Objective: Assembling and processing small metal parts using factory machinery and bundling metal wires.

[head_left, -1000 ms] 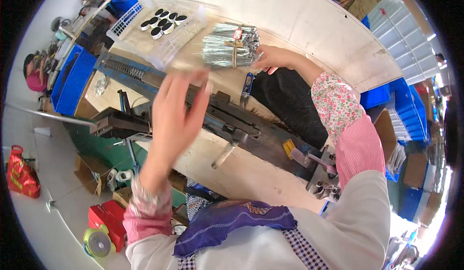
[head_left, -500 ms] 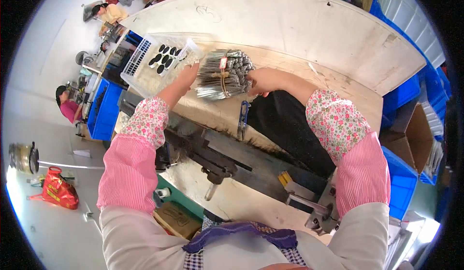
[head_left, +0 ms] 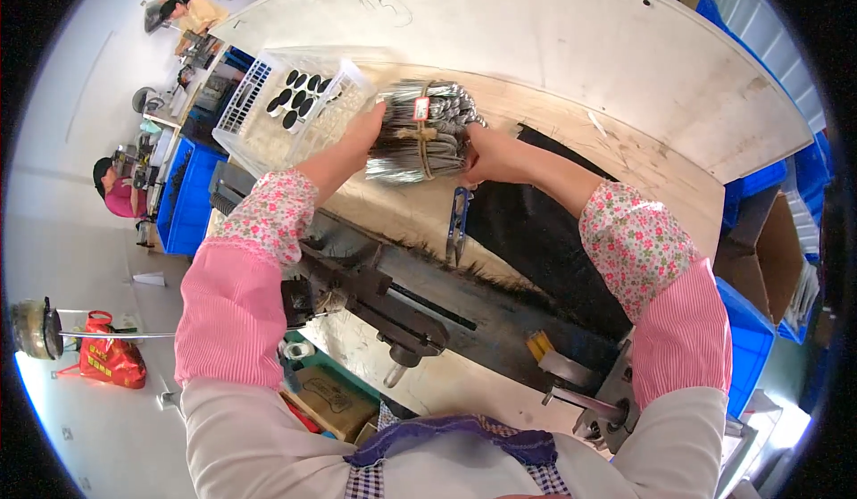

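Observation:
A thick bundle of twisted metal wires [head_left: 403,157], tied round the middle with brown cord and bearing a small red-and-white tag [head_left: 421,109], is between my hands on the wooden bench [head_left: 393,212]. My left hand [head_left: 364,135] is closed at its thin, loose-ended side, the fingertips partly hidden. At the looped, twisted side my right hand [head_left: 486,153] grips it, with fingers curled round the edge. Just below my right hand lies a pair of blue-handled thread snips [head_left: 459,218]. Black cloth [head_left: 527,231] spreads under my right forearm.
A clear plastic basket [head_left: 239,106] holding black-topped white cylinders stands to the left. Nearer me runs a dark metal machine bed [head_left: 420,276] with a clamp handle [head_left: 397,376]. A tall white board [head_left: 553,35] closes the far side. Two people sit at benches far left.
The wire bundle has turned slightly and shifted a little right between my hands. My left hand has moved in against its left side. The whole view has shifted slightly.

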The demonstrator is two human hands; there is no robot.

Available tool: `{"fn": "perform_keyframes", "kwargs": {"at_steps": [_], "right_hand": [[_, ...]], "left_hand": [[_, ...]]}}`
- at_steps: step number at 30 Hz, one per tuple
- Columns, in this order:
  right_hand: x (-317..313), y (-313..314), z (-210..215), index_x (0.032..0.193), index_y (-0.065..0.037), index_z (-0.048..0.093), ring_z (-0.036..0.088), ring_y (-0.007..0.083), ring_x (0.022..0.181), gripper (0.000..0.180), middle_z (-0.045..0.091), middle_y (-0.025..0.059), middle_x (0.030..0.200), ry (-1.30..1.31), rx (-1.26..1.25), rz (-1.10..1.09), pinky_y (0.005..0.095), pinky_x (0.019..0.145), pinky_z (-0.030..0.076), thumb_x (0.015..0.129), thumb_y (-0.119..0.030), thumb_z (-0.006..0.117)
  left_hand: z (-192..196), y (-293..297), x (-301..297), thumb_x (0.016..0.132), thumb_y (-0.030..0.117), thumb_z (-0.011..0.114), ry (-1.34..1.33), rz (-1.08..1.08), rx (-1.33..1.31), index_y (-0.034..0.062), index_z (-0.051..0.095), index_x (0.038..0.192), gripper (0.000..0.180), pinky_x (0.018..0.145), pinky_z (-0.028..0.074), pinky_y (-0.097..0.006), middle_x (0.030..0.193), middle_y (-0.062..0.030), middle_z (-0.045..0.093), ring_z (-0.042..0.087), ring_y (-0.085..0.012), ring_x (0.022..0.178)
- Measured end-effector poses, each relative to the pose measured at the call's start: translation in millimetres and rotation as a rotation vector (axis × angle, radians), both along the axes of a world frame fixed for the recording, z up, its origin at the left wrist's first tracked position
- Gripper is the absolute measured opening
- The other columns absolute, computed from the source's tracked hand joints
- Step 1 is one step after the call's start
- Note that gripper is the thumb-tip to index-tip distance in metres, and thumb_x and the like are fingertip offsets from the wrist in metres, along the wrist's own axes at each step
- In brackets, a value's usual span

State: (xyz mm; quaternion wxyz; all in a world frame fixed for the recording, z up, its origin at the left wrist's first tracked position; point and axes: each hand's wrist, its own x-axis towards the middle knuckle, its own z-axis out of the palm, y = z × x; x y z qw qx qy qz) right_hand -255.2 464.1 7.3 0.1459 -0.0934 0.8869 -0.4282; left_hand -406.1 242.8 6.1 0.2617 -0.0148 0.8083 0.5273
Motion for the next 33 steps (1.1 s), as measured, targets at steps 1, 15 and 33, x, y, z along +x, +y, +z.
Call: {"fn": "perform_keyframes", "kwargs": {"at_steps": [1, 15, 33], "right_hand": [[-0.9, -0.7, -0.9, 0.093, 0.006, 0.05, 0.066, 0.0209, 0.075, 0.04, 0.066, 0.0141, 0.077, 0.026, -0.024, -0.038, 0.0306, 0.064, 0.052, 0.071, -0.015, 0.076], [11.7, -17.2, 28.4, 0.119, 0.01, 0.037, 0.065, 0.0254, 0.084, 0.078, 0.054, 0.0242, 0.111, 0.124, -0.083, -0.283, 0.0292, 0.058, 0.057, 0.067, -0.026, 0.082], [7.6, -32.5, 14.1, 0.107, 0.002, 0.041, 0.063, 0.0429, 0.074, 0.048, 0.062, 0.0285, 0.085, 0.378, 0.166, -0.444, 0.0503, 0.063, 0.05, 0.094, -0.044, 0.048]], "left_hand": [[6.8, 0.5, 5.1, 0.092, 0.047, 0.045, 0.0, 0.004, 0.0, -0.007, 0.055, 0.118, 0.061, 0.083, 0.045, -0.039, 0.114, -0.0175, 0.06, 0.058, -0.0249, 0.098], [8.1, -6.0, 21.5, 0.09, 0.046, 0.05, -0.053, -0.112, 0.237, -0.007, 0.054, 0.118, 0.061, 0.086, 0.046, -0.04, 0.113, -0.0178, 0.061, 0.06, -0.0229, 0.101], [64.8, -5.4, 65.5, 0.065, 0.066, 0.069, 1.337, -0.868, -0.786, -0.0032, 0.012, 0.145, 0.121, 0.107, 0.015, -0.063, 0.15, -0.0272, 0.01, 0.011, -0.0505, 0.137]]}}
